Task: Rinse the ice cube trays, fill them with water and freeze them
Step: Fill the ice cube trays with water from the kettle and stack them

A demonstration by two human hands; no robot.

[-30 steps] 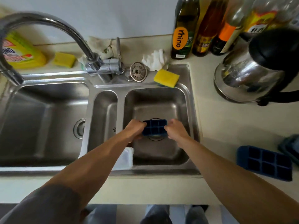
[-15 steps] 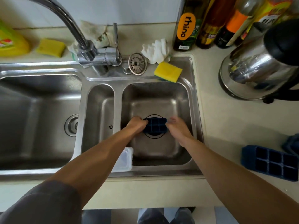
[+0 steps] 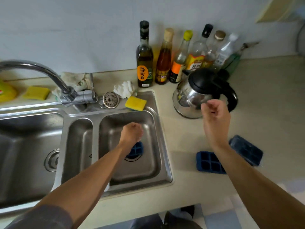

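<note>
Head view: blue ice cube tray (image 3: 136, 149) lies cells-up on the drain of the small right basin (image 3: 164, 146), partly hidden under the left wrist. It looks like silicone or thin plastic, so probably light, bendy, slick when wet and not fragile. Filled, it would likely sag and spill, so grip both short ends or support it underneath, level. Left hand (image 3: 131, 132) hovers just above it, back to camera, fingers folded under; cannot tell if clenched or holding anything. Right hand (image 3: 214, 113) is raised in front of the kettle (image 3: 194, 95), fingers loosely curled, empty, slightly blurred. 2 more lie on the counter (image 3: 181, 138): near tray (image 3: 208, 161), partly under the right forearm, and far tray (image 3: 247, 149). Faucet (image 3: 41, 68) swings left; no water seen.
</note>
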